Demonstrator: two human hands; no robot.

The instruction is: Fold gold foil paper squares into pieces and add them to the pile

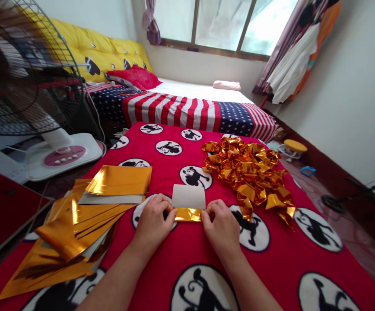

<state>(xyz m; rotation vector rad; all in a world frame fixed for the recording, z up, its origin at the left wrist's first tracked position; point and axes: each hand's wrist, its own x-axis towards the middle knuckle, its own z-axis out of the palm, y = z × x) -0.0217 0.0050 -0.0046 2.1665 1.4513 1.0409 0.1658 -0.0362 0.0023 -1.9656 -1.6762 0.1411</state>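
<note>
Between my hands, on the red cloth, lies a sheet of gold foil paper (188,197), its pale back facing up and its near edge folded over into a shiny gold strip. My left hand (156,217) pinches the left end of that fold between thumb and fingers. At the right end, my right hand (220,222) grips the fold in the same way. To the left sits a loose stack of flat gold foil sheets (119,180), several fanned out with pale backs showing. A heap of folded gold foil pieces (247,166) is piled to the right.
The red cloth (155,276) with monkey prints covers the work surface. A standing fan (64,151) is at the left. Beyond lie a bed with a flag-patterned cover (187,110) and a red pillow (135,77). A yellow-topped stool (295,145) stands on the floor at right.
</note>
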